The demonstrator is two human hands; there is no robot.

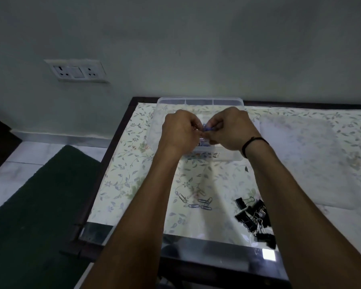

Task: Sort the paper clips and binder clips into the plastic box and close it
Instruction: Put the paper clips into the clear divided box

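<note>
A clear plastic box (198, 101) stands open at the table's far edge, with dividers visible along its back. Both hands hover over it, fingertips meeting. My left hand (180, 132) and my right hand (230, 128) pinch small blue paper clips (207, 127) between them. More clips lie inside the box under the hands, partly hidden. Several loose paper clips (198, 202) lie on the table between my forearms. A pile of black binder clips (255, 219) sits near the front right, beside my right forearm.
The table (133, 163) has a floral cover under glass, with a dark frame and a reflective front edge. A translucent lid or sheet (304, 159) lies to the right of the box. A wall socket and a dark green mat are at the left.
</note>
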